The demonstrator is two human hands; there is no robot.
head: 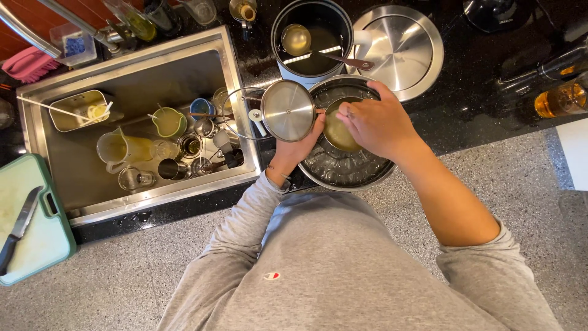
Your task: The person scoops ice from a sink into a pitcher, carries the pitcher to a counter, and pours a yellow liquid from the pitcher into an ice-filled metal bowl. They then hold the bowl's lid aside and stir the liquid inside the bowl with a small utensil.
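A small round steel lid (pixel 288 111) is held tilted at the left rim of a wide steel bowl (pixel 349 168) full of ice. In the ice sits a small steel cup (pixel 338 130) of yellowish liquid, upright and uncovered, just beside the lid.

I see my left grip (pixel 300 142) curled shut, wrist bent; just right, my right grip (pixel 373 119) pinches downward, forearm extended.

1 head camera, looking straight down, close above counter (pixel 490 116), sink (pixel 141 73) at left
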